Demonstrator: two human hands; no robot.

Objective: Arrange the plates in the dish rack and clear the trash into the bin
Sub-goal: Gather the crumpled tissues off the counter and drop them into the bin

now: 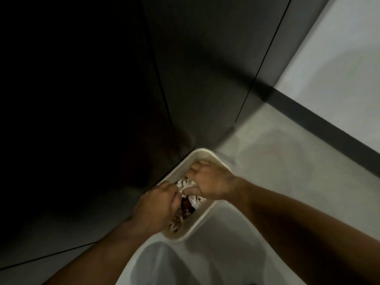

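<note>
While the bin (205, 254) is being looked into from above, its trash (186, 185) is lying just below and between both hands.
Nearest, the left hand (156, 202) is being held curled at the bin's near-left side; whether anything is being pinched cannot be told. Beyond it, the right hand (209, 183) is being spread half open over that trash, touching it, so pressing down is probably being led by this hand.

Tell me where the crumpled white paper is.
In the head view, lower centre, the crumpled white paper lies inside the white plastic bin, between the left hand and right hand.
</note>
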